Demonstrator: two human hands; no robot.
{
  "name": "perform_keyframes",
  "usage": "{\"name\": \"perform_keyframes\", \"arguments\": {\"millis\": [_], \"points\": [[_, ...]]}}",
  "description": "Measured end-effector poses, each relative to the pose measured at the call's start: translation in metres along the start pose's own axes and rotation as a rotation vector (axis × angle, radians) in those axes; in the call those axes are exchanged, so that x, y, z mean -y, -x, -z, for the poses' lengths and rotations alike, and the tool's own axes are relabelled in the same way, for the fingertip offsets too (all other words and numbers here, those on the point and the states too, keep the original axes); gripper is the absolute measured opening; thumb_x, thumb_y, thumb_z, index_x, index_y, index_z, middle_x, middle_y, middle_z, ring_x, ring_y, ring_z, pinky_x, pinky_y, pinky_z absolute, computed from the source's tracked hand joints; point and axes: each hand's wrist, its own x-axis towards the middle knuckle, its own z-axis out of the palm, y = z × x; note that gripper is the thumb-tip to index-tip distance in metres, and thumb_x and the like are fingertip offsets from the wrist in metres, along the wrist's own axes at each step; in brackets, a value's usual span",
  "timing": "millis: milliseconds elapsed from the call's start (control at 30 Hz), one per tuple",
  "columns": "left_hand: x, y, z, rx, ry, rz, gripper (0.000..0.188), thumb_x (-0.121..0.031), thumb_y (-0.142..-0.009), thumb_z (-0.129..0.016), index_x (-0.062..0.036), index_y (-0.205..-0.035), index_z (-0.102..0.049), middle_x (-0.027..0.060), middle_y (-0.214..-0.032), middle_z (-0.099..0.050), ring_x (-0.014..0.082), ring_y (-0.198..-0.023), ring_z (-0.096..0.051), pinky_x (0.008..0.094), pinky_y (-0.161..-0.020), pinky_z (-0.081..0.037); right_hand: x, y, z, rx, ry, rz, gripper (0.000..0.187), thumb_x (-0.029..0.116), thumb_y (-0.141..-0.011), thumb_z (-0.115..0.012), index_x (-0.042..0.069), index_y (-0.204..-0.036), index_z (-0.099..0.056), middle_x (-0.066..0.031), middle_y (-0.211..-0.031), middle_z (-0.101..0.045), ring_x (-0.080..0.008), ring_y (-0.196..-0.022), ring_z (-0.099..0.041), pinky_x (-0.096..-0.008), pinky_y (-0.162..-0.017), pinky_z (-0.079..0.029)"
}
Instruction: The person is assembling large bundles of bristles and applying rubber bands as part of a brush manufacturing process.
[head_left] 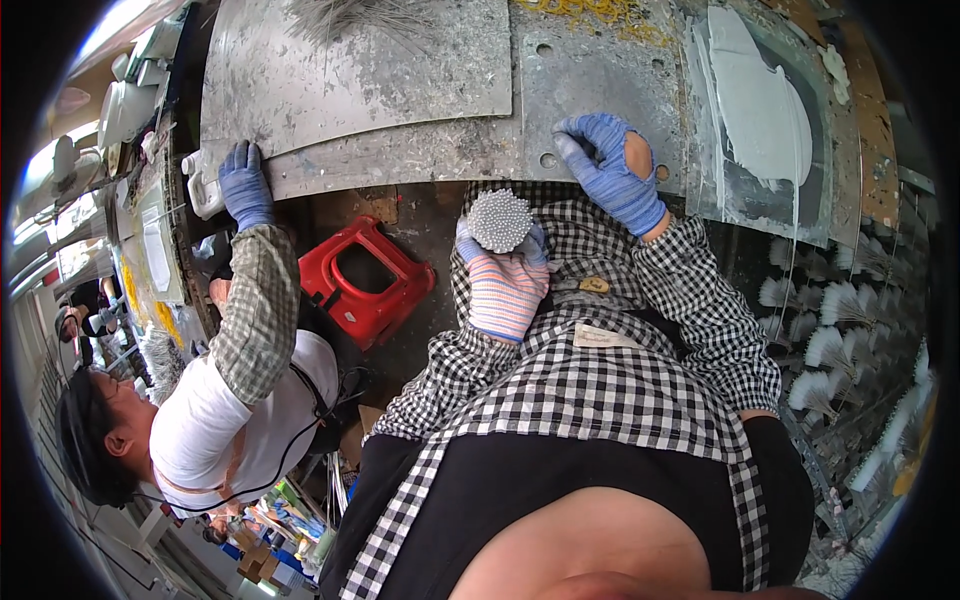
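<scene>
My left hand (pixel 508 291), in a pink-and-blue striped glove, is closed around a round bundle of thin rods with pale, bead-like tips (pixel 500 221). The tips face up, and the bundle is just off the near edge of the workbench, above my checked apron (pixel 590 400). My right hand (pixel 617 168) wears a blue knitted glove with a hole over the back of the hand. It is over the near edge of a grey metal plate (pixel 600 95), fingers curled in. Whatever its fingertips may hold is too small or hidden to make out.
At the left, a co-worker's gloved hand (pixel 245 186) rests at the bench edge beside a white jug (pixel 203 188). A red plastic stool (pixel 385 265) stands below. White paste (pixel 760 100) lies on a board at right, above racks of pale bristle tufts (pixel 840 305). Wires (pixel 350 18) lie at the back.
</scene>
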Motion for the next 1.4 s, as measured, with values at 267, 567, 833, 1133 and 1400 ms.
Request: {"name": "perform_keyframes", "arguments": {"millis": [267,567,833,1133,1400], "points": [[0.001,0.007,0.001,0.086,-0.252,-0.261,0.049,-0.048,-0.094,-0.062,-0.0053,-0.119,-0.063,0.0125,-0.115,-0.069,0.0285,-0.101,-0.067,0.0431,-0.089,-0.059,0.004,0.000,0.007,0.022,0.009,-0.040,0.016,0.019,-0.087,-0.074,0.004,-0.093,-0.072,-0.0105,-0.082,-0.069,-0.0250,-0.071,-0.066,-0.0341,-0.064,-0.053],[-0.028,0.008,-0.047,0.435,-0.822,-0.422,0.040,-0.029,-0.092,-0.067,-0.0042,-0.121,-0.054,0.0115,-0.108,-0.065,0.0264,-0.105,-0.063,0.0436,-0.095,-0.052,0.013,-0.006,0.033,0.046,-0.688,-0.389,0.021,0.023,-0.094,-0.071,0.005,-0.104,-0.073,-0.0032,-0.090,-0.073,-0.0118,-0.085,-0.067,-0.0280,-0.080,-0.055],[-0.006,-0.007,-0.114,0.449,-1.214,-0.385,0.032,-0.026,-0.095,-0.063,0.0004,-0.112,-0.056,0.0103,-0.095,-0.066,0.0211,-0.092,-0.067,0.0348,-0.083,-0.055,0.068,-0.020,0.087,0.401,-0.230,-0.251,0.024,0.029,-0.088,-0.076,0.009,-0.102,-0.074,-0.0033,-0.088,-0.074,-0.0127,-0.083,-0.070,-0.0284,-0.077,-0.056],[0.017,-0.034,-0.145,0.497,-1.399,-0.352,0.035,-0.024,-0.093,-0.070,-0.0009,-0.118,-0.060,0.0108,-0.102,-0.070,0.0192,-0.094,-0.069,0.0323,-0.083,-0.057,0.049,-0.024,0.089,0.417,0.005,-0.172,0.030,0.032,-0.084,-0.079,0.009,-0.102,-0.073,-0.0044,-0.085,-0.074,-0.0148,-0.079,-0.070,-0.0279,-0.071,-0.055],[0.037,-0.051,-0.162,0.647,-1.459,-0.363,0.034,-0.023,-0.093,-0.069,-0.0018,-0.118,-0.061,0.0091,-0.101,-0.070,0.0176,-0.094,-0.069,0.0315,-0.081,-0.057,0.042,-0.037,0.111,0.405,0.090,-0.247,0.035,0.033,-0.083,-0.081,0.007,-0.104,-0.073,-0.0075,-0.088,-0.075,-0.0168,-0.082,-0.072,-0.0313,-0.078,-0.058]]}}
